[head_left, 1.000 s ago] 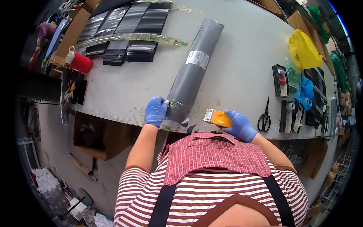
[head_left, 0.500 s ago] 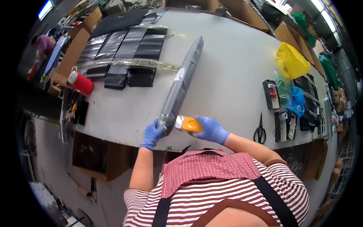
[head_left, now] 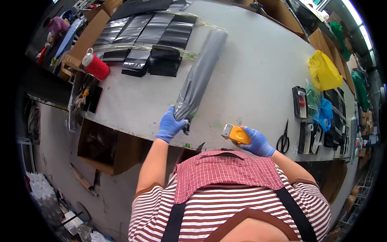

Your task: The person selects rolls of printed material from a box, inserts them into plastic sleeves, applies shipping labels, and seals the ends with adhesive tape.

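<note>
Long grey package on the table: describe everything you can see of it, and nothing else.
The long grey package is roughly tube-shaped, wrapped in smooth, slightly shiny material that looks like plastic, with lengthwise creases. Its near end is bunched and wrinkled, with glossy patches and a trace of green. It slants across the pale table, far end up and to the right; whether it rests flat along its whole length is unclear. The blue-gloved left grip holds the near end.

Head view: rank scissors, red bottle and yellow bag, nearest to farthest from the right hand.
1. Scissors, just right of the right hand.
2. Yellow bag, farther off, upper right.
3. Red bottle, across at the left.
</note>
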`<action>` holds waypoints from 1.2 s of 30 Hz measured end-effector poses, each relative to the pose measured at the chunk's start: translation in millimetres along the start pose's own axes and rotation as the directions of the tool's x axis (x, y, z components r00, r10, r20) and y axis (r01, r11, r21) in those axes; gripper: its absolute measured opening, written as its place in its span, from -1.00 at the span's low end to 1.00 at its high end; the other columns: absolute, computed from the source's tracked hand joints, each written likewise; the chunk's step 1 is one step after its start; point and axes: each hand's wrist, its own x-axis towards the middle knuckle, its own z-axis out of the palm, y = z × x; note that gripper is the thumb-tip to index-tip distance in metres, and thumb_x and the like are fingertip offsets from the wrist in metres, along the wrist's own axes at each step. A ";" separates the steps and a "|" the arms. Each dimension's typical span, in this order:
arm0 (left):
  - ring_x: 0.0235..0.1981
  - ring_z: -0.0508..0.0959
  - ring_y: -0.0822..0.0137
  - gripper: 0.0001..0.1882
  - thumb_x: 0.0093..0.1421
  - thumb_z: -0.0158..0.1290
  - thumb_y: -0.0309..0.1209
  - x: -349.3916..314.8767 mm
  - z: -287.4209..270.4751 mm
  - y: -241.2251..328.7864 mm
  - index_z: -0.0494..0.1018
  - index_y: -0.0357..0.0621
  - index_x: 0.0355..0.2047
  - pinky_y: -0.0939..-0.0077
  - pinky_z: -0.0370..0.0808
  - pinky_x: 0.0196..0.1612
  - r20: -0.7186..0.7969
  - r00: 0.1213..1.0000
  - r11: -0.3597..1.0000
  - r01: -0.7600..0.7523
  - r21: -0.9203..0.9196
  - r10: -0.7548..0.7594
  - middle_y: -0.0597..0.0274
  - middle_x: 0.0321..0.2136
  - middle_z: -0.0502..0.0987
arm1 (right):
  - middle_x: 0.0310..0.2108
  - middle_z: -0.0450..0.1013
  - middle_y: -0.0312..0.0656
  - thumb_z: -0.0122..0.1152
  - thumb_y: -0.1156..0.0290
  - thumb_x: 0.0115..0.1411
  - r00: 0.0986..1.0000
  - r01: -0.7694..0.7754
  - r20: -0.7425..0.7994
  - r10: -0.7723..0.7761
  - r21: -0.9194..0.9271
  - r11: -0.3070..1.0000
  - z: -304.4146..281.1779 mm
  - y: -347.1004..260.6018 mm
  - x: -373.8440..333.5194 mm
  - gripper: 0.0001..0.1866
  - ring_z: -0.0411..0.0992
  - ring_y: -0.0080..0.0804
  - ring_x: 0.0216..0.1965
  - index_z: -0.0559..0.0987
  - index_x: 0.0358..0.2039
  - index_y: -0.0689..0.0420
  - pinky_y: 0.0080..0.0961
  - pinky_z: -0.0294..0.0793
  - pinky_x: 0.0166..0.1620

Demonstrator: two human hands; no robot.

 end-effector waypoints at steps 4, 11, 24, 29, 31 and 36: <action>-0.07 0.53 -0.03 -0.16 -0.12 0.36 -0.10 5.7 -10.6 -36.4 0.33 -0.26 0.11 0.20 0.48 -0.02 0.023 0.998 0.980 0.063 -0.189 -0.060 -0.11 -0.11 0.52 | -0.25 0.51 0.04 0.38 0.06 0.00 1.000 0.015 -0.026 -0.015 -0.007 1.000 -13.9 -34.4 23.2 -0.27 0.51 -0.02 -0.24 0.39 0.14 0.10 -0.24 0.52 -0.18; 0.20 0.26 -0.09 0.04 -0.20 0.40 -0.08 -24.0 27.5 31.1 0.18 -0.26 0.23 0.17 0.22 0.25 -0.153 0.974 0.879 -0.074 0.472 0.164 -0.16 0.14 0.29 | -0.32 0.50 0.01 0.35 0.08 0.01 0.993 -0.060 0.090 0.073 -0.139 0.988 -14.6 -18.3 23.4 -0.24 0.50 -0.06 -0.28 0.33 0.21 0.04 -0.25 0.52 -0.18; -0.18 0.54 0.44 -0.60 0.21 0.13 -0.44 27.6 -39.8 -72.6 0.45 -0.33 0.05 0.55 0.44 -0.03 -0.024 0.977 0.764 0.150 -0.627 -0.211 0.23 -0.16 0.60 | -0.28 0.57 -0.01 0.29 0.17 -0.01 0.765 0.208 0.637 0.092 -0.380 0.901 9.2 -155.7 242.9 -0.53 0.57 -0.14 -0.28 0.59 -0.08 0.09 -0.22 0.55 -0.20; -0.21 0.56 0.37 -0.57 0.22 0.12 -0.34 32.2 -66.6 -105.5 0.45 -0.33 0.04 0.51 0.46 -0.05 -0.204 0.935 0.937 0.232 -0.261 -0.289 0.08 -0.18 0.61 | -0.31 0.59 -0.07 0.28 0.03 -0.05 0.643 0.104 0.750 0.154 -0.285 0.953 -1.9 -131.8 252.1 -0.52 0.57 -0.22 -0.31 0.67 -0.26 0.17 -0.32 0.54 -0.22; -0.20 0.58 0.30 -0.51 0.20 0.15 -0.27 40.6 -66.7 -96.5 0.43 -0.32 0.06 0.47 0.47 -0.05 -0.261 0.922 0.956 0.258 -0.139 -0.287 0.00 -0.16 0.60 | -0.32 0.59 -0.13 0.26 0.10 0.02 0.678 0.019 0.734 0.032 -0.061 0.998 -21.3 -94.7 242.7 -0.53 0.54 -0.36 -0.35 0.63 -0.14 0.18 -0.42 0.52 -0.23; -0.03 0.53 -0.10 -0.11 -0.04 0.32 -0.07 45.4 -24.2 51.0 0.24 -0.30 0.20 0.22 0.44 0.07 -0.319 0.948 0.808 0.201 0.555 -0.017 -0.24 -0.09 0.51 | -0.32 0.51 -0.33 0.31 0.13 0.09 0.816 -0.561 0.488 0.311 0.535 0.632 -28.9 52.9 167.4 -0.47 0.41 -0.60 -0.37 0.55 0.03 0.14 -0.58 0.41 -0.30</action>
